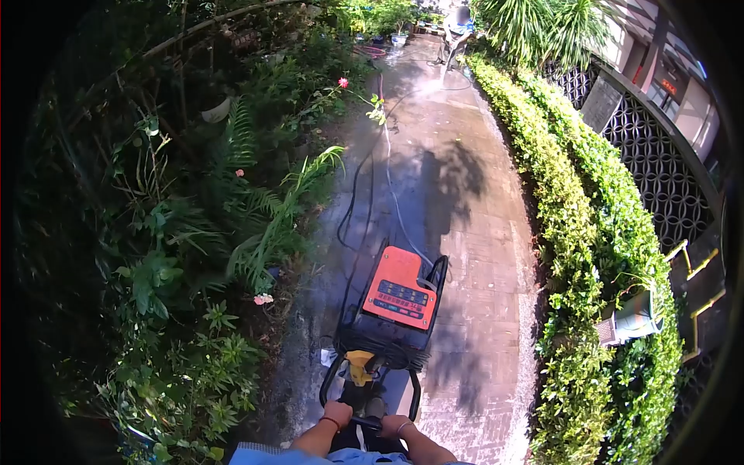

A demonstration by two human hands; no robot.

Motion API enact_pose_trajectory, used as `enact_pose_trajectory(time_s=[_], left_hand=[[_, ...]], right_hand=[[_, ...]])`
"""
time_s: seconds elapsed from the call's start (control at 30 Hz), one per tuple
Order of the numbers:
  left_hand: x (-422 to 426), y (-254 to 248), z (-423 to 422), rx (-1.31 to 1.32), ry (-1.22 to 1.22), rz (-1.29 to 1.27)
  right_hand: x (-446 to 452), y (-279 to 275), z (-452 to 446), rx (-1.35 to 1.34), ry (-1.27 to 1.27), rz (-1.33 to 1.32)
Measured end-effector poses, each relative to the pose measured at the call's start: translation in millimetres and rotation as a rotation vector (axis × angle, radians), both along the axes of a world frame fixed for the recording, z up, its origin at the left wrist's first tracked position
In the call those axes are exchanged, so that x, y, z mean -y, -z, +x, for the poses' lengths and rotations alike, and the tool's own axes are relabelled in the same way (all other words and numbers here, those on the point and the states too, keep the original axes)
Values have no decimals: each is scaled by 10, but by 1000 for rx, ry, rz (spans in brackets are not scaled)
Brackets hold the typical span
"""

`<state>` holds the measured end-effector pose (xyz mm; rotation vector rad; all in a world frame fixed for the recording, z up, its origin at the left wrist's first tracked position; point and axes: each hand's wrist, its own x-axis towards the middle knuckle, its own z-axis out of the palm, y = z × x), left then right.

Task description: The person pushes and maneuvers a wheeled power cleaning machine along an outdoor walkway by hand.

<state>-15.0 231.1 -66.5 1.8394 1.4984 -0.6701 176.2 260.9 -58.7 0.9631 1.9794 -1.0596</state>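
A red band [331, 421] circles the left wrist [325, 428], a pale band [404, 425] the right wrist [409, 434]; the top [271, 456] is light blue, forearms [312, 441] bare.

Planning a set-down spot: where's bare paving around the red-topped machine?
Free: reddish brick paving right of the red-topped, black-framed machine, up to the clipped green hedge; partly shaded. Crowded: ahead, a thin pale hose and black cables; left, leafy green plants; behind, left hand and right hand on the black tubular handlebar.
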Motion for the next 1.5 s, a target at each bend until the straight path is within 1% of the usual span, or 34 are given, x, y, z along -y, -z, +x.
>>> enact_pose_trajectory(time_s=[0.1,0.17,0.2,0.27,0.3,0.37,0.4,0.47,0.53,0.6,0.63,0.77,0.83,0.87,0.93,1.03,1.13,1.2,1.3,1.4,1.43,1.5], left_hand=[[173,133,-35,32,-20,39],[274,107,-69,35,-7,60],[319,127,-81,42,-2,72],[448,259,-91,38,30,101],[541,330,-118,42,40,122],[785,444,-211,28,56,144],[878,508,-224,16,63,155],[1054,597,-230,5,63,195],[1290,576,-253,-3,47,244],[1537,533,-251,6,22,229],[1697,550,-259,8,17,237],[2412,606,-272,-3,37,226],[2830,634,-216,-20,-22,220],[3029,638,-183,-24,-54,212],[3386,618,-149,-5,1,184],[4027,622,-126,25,12,158],[4477,618,-106,15,12,194],[4825,606,-147,11,10,242],[5153,568,-187,53,-8,353],[5433,539,-181,-12,29,310],[5508,482,-197,45,30,321],[5684,426,-158,53,-5,298]], right_hand=[[193,309,-17,18,22,-57],[311,414,-56,61,89,-94],[387,472,-84,59,115,-55],[560,422,-141,67,151,15],[630,410,-165,83,150,-7],[835,409,-249,62,208,65],[950,445,-267,52,238,106],[1183,687,-286,67,262,135],[1497,777,-276,83,263,140],[1677,735,-305,87,239,142],[1755,475,-344,67,243,116],[2476,579,-315,35,236,174],[2885,556,-271,-16,280,235],[3076,593,-238,3,253,200],[3446,700,-180,45,193,123],[3999,649,-136,35,198,160],[4450,585,-179,89,163,134],[4755,506,-222,74,183,156],[5090,554,-236,56,177,239],[5434,598,-205,61,151,237],[5472,553,-200,64,143,219],[5615,501,-156,72,131,203]])
